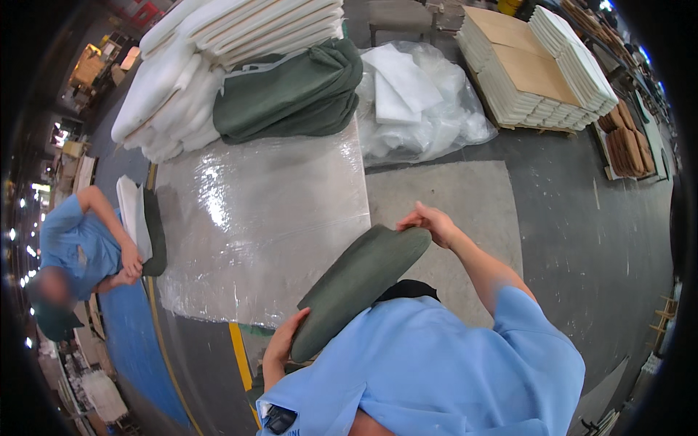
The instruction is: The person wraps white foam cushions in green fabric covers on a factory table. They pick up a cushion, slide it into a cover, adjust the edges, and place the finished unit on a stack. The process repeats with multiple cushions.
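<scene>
A long dark green fabric-covered cushion (360,287) with rounded ends lies slantwise in front of my body. My left hand (285,340) grips its lower left end, thumb along the edge and the other fingers hidden. At the upper right end, my right hand (430,224) pinches the top edge near the corner, fingers bent. The cushion is beside the right front part of a table (269,211) wrapped in clear plastic. On that table's far side lies a heap of dark green fabric covers (291,94).
Stacks of white padding (167,102) rise at the far left. A clear plastic bag (458,123) with white sheets sits beyond the table, and a pallet of stacked white pieces and cardboard (538,73) stands far right. At left, a co-worker (87,240) holds green and white pieces.
</scene>
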A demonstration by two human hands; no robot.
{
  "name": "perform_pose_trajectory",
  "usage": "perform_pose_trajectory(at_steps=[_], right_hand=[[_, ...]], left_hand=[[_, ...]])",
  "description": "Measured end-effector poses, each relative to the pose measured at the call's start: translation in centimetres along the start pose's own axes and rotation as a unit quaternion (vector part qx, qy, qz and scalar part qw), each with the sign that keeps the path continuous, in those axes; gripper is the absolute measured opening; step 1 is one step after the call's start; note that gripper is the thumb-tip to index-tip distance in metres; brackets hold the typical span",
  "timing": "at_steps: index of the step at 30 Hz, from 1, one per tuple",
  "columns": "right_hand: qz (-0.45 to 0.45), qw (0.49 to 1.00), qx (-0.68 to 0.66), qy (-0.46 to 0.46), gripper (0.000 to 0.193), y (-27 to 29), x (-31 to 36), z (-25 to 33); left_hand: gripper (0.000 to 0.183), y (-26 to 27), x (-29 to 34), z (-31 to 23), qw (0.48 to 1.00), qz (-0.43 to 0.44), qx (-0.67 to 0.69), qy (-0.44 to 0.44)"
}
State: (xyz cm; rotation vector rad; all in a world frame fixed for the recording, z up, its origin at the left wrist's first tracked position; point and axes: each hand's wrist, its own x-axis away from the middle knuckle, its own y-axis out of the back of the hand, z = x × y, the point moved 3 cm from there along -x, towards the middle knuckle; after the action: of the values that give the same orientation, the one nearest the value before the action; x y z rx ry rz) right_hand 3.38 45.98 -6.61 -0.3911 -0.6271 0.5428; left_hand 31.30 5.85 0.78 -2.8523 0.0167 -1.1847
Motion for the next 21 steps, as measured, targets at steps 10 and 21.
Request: perform_pose_trajectory(at_steps=[10, 21], right_hand=[[-0.073, 0.986, -0.032, 0.145, 0.082, -7.0, -2.3, 2.5], [-0.010, 0.936, 0.298, 0.186, 0.048, -11.5, -4.4, 7.0]], left_hand=[[0.080, 2.5, 2.2, 2.2, 0.893, -0.173, 0.361, -0.206], [0.054, 0.7, 3.4, -9.8, 0.789, -0.343, -0.351, -0.370]])
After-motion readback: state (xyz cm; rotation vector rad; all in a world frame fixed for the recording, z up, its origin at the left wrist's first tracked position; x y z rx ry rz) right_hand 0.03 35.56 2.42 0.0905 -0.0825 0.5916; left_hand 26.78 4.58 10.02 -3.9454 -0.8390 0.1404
